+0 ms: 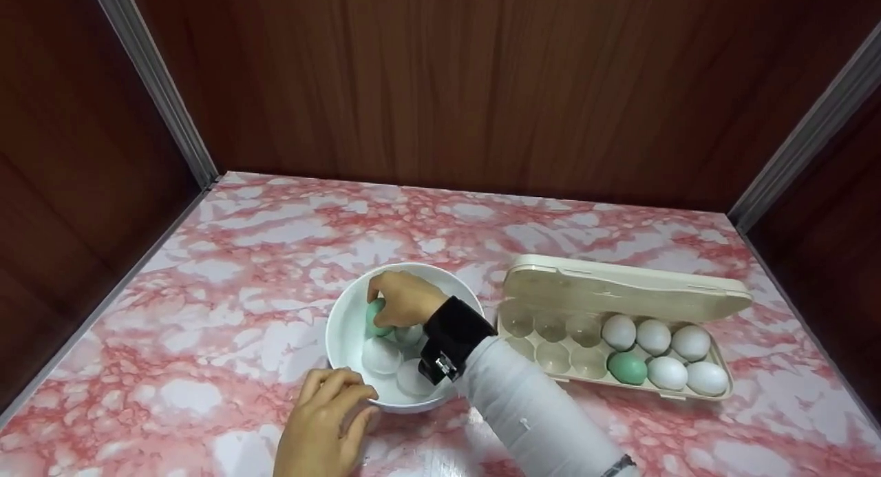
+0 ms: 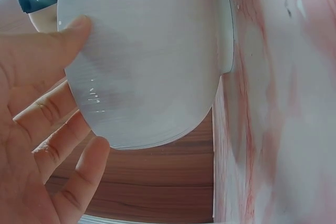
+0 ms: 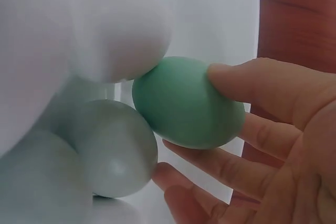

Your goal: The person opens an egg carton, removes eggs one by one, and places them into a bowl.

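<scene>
**Right hand (image 1: pixel 406 298) is pinching a green egg (image 3: pixel 181 100) inside the white bowl (image 1: pixel 346 339)**

The egg carton (image 1: pixel 619 274) is standing open near the bowl, its cups keeping five white eggs (image 1: pixel 653 336) and another green one (image 1: pixel 627 368) apart. The left hand (image 1: pixel 322 422) is probably steadying the bowl, fingers bending loosely at the rim, thumb touching the outer wall. The right thumb and fingers are spreading to the egg's width, gripping it beside paler eggs (image 1: pixel 381 355).

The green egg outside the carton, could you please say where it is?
In the head view, the right hand pinches the green egg left of centre in the white bowl, beside white eggs.
</scene>
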A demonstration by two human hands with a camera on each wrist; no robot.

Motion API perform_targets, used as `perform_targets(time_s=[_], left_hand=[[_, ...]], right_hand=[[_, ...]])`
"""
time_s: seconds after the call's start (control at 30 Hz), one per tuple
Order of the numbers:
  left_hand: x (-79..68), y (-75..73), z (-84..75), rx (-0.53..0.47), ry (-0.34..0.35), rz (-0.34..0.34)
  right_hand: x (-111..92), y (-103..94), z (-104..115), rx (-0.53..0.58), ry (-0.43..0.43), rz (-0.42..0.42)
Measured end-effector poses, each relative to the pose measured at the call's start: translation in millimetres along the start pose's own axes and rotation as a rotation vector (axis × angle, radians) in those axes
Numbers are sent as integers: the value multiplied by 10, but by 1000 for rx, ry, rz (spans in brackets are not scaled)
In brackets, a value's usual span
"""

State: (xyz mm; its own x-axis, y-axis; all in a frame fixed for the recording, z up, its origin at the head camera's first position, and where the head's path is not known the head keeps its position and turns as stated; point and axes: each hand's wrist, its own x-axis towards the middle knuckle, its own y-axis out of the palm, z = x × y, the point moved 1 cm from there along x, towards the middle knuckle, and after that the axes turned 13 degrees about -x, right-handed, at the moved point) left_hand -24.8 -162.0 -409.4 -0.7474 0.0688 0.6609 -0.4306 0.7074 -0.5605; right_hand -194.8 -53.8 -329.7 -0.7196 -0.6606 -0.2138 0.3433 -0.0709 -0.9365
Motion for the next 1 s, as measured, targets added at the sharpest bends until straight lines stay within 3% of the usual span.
perform_targets(time_s=[0.33, 1.0], left_hand=[[2, 3, -10, -10, -8, -3], [1, -3, 6, -18, 13, -19]], right_hand=[[37, 60, -19, -68, 21, 30], [-40, 19, -108, -145, -26, 34]])
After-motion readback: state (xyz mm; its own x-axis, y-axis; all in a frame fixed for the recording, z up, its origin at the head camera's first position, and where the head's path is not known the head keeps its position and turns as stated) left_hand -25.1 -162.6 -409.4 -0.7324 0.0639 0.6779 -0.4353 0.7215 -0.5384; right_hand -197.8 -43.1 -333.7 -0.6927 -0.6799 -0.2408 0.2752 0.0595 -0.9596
